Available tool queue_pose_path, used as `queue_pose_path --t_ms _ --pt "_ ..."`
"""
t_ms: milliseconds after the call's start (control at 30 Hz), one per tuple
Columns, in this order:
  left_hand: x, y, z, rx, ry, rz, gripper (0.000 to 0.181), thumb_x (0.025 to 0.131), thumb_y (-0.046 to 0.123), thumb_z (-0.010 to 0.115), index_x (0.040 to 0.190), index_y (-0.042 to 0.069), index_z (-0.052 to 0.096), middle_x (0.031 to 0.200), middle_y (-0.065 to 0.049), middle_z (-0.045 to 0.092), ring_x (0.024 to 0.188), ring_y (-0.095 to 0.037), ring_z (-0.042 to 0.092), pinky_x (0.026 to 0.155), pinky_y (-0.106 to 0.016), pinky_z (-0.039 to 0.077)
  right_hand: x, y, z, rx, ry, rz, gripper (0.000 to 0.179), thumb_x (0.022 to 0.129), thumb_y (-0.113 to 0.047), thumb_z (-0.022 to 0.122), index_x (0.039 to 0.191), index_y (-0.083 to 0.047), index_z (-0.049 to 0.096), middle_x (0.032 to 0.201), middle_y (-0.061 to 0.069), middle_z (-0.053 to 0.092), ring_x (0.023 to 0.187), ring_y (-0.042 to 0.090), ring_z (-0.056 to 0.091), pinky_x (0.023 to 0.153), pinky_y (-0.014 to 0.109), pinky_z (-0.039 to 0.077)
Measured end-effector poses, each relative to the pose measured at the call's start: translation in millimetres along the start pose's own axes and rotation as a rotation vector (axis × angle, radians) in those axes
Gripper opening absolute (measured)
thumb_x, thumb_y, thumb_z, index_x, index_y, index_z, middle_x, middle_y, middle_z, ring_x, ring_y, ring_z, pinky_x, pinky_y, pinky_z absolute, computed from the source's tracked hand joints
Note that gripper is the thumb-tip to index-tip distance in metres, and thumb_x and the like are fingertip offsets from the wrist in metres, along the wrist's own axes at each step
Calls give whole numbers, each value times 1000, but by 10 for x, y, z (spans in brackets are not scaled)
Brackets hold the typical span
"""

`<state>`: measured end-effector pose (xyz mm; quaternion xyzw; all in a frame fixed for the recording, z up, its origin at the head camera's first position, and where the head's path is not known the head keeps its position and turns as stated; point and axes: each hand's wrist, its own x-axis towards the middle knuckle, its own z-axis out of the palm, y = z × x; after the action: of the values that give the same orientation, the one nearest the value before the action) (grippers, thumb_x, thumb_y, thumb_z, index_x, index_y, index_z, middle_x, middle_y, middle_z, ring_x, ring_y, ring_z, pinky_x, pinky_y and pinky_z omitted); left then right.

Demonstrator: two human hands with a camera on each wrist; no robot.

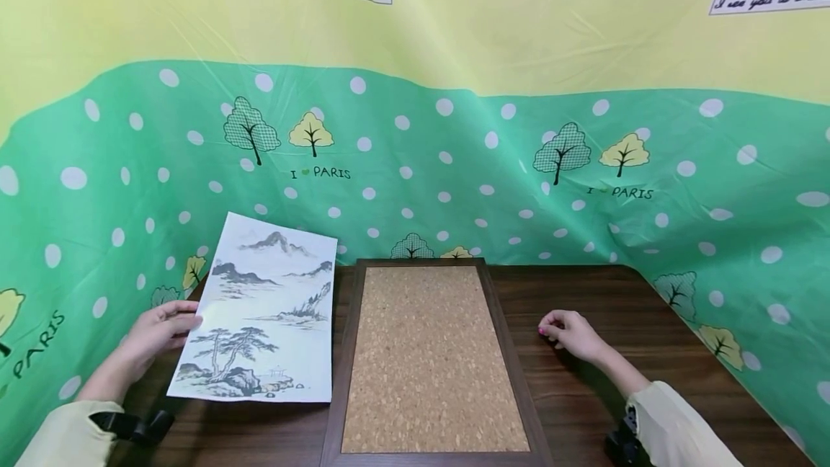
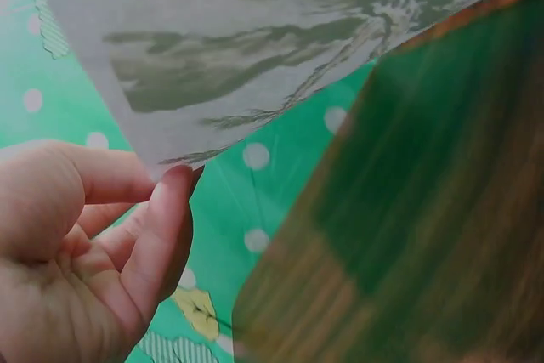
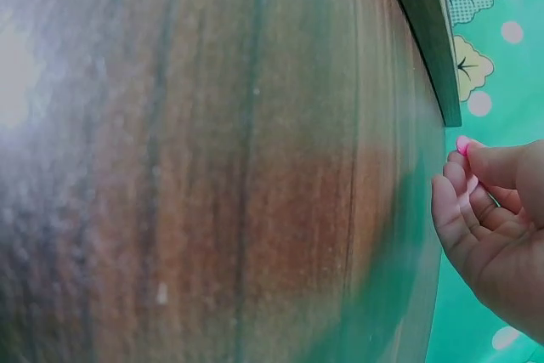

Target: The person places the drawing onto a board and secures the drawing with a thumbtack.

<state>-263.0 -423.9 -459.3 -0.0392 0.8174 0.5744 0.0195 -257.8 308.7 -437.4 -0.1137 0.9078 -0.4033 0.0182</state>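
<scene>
My left hand [image 1: 155, 330] pinches the left edge of a white sheet of paper [image 1: 259, 308] printed with a grey ink landscape of mountains, pines and rocks. The sheet is held up at a tilt, left of a cork board [image 1: 431, 359] in a dark wooden frame. In the left wrist view, the thumb and fingers of the left hand [image 2: 110, 244] meet at the paper's corner [image 2: 170, 155]. Right of the board, my right hand [image 1: 573, 334] pinches a small pink pushpin [image 3: 462, 144] between thumb and forefinger; the pin's point is hidden.
The cork board lies on a dark brown wooden table [image 1: 564, 287]. A green and yellow printed cloth [image 1: 415, 150] hangs behind the table and along both sides. Each wrist wears a black device [image 1: 132, 426] at the sleeve.
</scene>
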Motion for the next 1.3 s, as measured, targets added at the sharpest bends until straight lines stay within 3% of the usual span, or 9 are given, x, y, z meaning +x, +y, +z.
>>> queue_pose_path --t_ms 100,167,400,500,800,1033,1200,1300 --pt "-28 124 10 -91 -28 -13 32 84 29 65 112 23 53 91 13 67 80 -7 63 66 -29 52 9 -5 -2 -1 -2 6 13 90 -4 52 88 6 60 79 10 59 69 17 54 55 28 49" --pt "-88 268 45 -97 -51 -10 29 85 27 64 112 23 55 91 12 67 80 -7 63 66 -29 52 14 -16 -6 3 -4 5 13 91 -5 52 88 6 60 79 10 59 69 17 54 55 28 49" --pt "-494 1053 434 -36 -44 -39 52 86 25 62 125 -4 42 84 14 62 77 -4 60 68 -26 51 26 -70 -23 11 -6 -20 15 91 -6 53 88 7 60 80 12 59 68 18 54 54 30 50" --pt "-562 1231 595 -46 -48 -43 53 88 21 60 127 -8 38 84 14 62 76 -5 60 68 -26 50 34 -97 -27 10 -6 -22 14 90 -5 53 87 6 60 79 12 59 68 18 53 55 30 50" --pt "-441 1271 1068 -151 -88 7 40 85 13 61 116 -7 47 83 4 63 74 -10 62 67 -27 51 100 -197 -46 9 -11 -54 14 90 -6 54 87 6 60 75 14 57 68 17 53 55 32 50" --pt "-421 1344 1598 -213 -88 -37 38 85 4 57 117 -13 45 81 -1 63 69 -10 60 62 -26 50 131 -358 -43 30 -38 -81 16 91 -8 54 89 7 60 75 14 56 69 20 53 57 32 50" --pt "-367 1324 1964 -232 -95 -16 30 84 0 56 111 -10 50 82 -2 65 69 -11 60 62 -26 49 157 -442 -7 38 -48 -96 16 90 -7 54 89 8 60 78 15 57 71 23 53 56 29 49" --pt "-364 1341 2178 -250 -73 -34 27 83 -2 57 108 -10 52 80 -3 65 66 -11 60 60 -26 48 182 -472 13 30 -47 -110 15 90 -6 54 89 9 59 78 17 57 70 20 53 56 29 49"
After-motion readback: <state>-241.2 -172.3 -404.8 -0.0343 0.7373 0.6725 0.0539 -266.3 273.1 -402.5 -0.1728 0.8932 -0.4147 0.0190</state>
